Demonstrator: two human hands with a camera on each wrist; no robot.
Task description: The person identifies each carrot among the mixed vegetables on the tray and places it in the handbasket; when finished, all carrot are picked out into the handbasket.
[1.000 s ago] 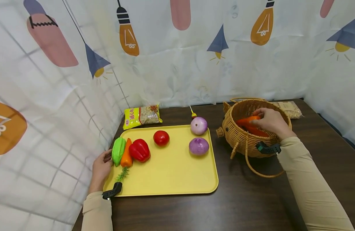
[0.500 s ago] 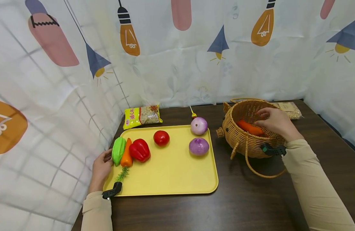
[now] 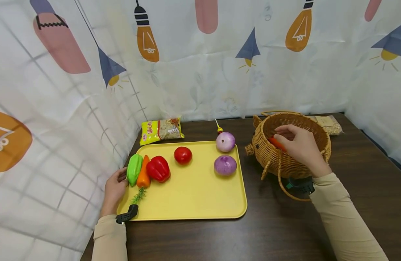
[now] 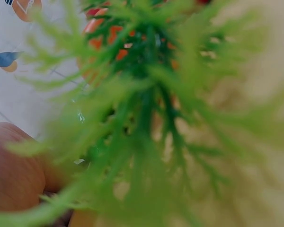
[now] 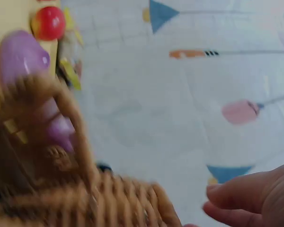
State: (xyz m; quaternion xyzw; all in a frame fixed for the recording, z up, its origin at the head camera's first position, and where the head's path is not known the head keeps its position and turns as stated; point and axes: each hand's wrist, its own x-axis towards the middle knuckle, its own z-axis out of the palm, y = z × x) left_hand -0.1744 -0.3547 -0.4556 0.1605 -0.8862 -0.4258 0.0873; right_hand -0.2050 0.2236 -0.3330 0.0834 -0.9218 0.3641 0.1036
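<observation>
So the right hand (image 3: 300,144) is over the wicker basket (image 3: 265,156), fingers loosely bent, and it looks let go: there's nothing between the thumb and fingers in the right wrist view. Just by the thumb, inside the basket, is an orange-red piece (image 3: 277,143). I count one, but the hand and rim cover most of the inside, so there could be more.

The left hand (image 3: 114,188) is at the left edge of the yellow tray (image 3: 190,195), beside a green fruit (image 3: 134,169). Can't tell if it's actually gripping anything, since its fingertips are tucked out of sight.

Tray count: that one green fruit, one carrot (image 3: 143,173), one red pepper (image 3: 158,169), one tomato (image 3: 183,155) and two onions, one lower (image 3: 225,165) and one upper (image 3: 225,141) at the far right corner.

Beyond that, one lollipop (image 3: 219,127) and two bags: a yellow packet (image 3: 161,130) and a clear bag (image 3: 331,125) partly blocked by the basket.

Left wrist view is mostly blurry carrot leaves (image 4: 146,113); the right one has the basket smeared and cut off.
</observation>
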